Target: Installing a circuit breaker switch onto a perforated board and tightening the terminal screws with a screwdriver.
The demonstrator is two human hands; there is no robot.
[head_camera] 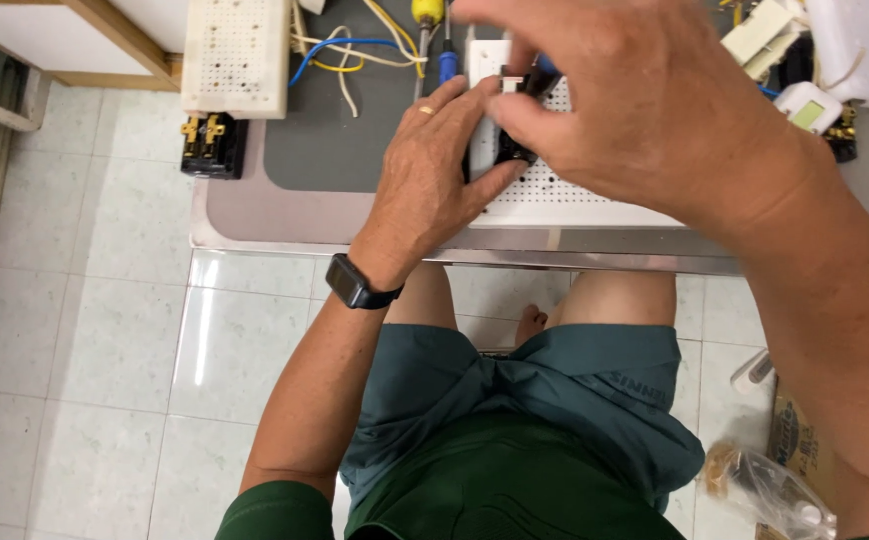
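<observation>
Head view, landmark: the white perforated board (565, 195) lying at the near edge of the desk (285, 215).
Left hand (433, 165): rests on the left part of that board, fingers bent, fingertips pressed against a small black part (511, 150) standing on the board; a ring and a dark wristband show.
Right hand (635, 95): above the board, fingers curled, thumb and forefinger pinching the top of the same black part.
Black part: upright on the board's left half, held between both hands.
Second perforated board (236, 55): well left of the landmark board.
Black-and-brass socket block (214, 145): just below that second board.
Screwdrivers (428, 25): behind the landmark board, beside loose wires (350, 55).
</observation>
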